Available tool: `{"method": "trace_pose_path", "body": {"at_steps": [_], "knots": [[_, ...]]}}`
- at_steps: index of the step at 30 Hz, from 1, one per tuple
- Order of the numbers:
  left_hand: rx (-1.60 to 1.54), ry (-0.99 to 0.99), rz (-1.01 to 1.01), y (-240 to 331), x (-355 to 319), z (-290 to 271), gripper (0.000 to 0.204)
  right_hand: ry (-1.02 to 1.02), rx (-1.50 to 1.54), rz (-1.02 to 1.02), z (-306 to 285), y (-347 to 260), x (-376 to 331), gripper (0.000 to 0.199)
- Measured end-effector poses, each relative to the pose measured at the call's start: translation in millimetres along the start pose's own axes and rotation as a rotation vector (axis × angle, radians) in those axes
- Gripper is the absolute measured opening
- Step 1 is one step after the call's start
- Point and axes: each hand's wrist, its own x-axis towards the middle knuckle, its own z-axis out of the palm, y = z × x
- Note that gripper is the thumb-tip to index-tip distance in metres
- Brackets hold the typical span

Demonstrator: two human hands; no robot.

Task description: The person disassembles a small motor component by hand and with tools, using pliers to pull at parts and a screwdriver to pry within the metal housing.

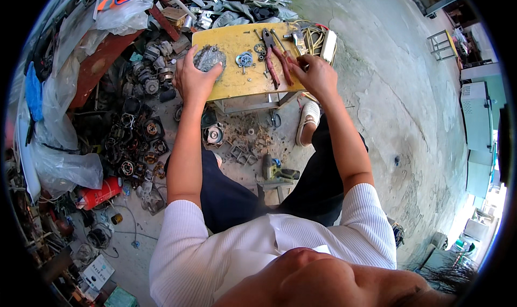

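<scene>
On the yellow tabletop [237, 86], a round, dusty grey metal part [209, 58] sits at the left end. My left hand [193, 76] grips it, fingers along its left side and thumb on its right. At the right end, my right hand [318, 76] is closed around the handle of a hammer [294, 38] with a shiny head; the palm hides most of the handle. Just left of that hand lie red-handled pliers [273, 57] and a screwdriver [287, 53]. A blue-grey round part [244, 59] and small screws lie mid-table.
Motor parts [153, 129] are heaped on the floor at left, beside plastic sheeting [59, 113]. A green-and-black cordless drill [277, 170] stands between my legs, near metal scraps [242, 155]. Coiled cable [312, 35] hangs by the table's right end. Concrete floor [398, 102] stretches to the right.
</scene>
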Motion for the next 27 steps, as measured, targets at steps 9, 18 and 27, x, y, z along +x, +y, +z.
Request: {"method": "trace_pose_path", "body": {"at_steps": [9,18,27], "knots": [[0.009,0.004,0.011,0.4,-1.1,0.1,0.083,0.08,-0.06,0.188,32.8,38.8,47.3,0.045],[-0.111,-0.18,0.101,-6.3,-6.0,-24.6,0.094,0.071,-0.033,0.18,37.6,32.3,51.2,0.04],[0.088,-0.232,-0.012,15.0,-20.8,-39.3,0.103,-0.359,0.575,-0.043,-2.0,-76.6,39.9,0.04]]}}
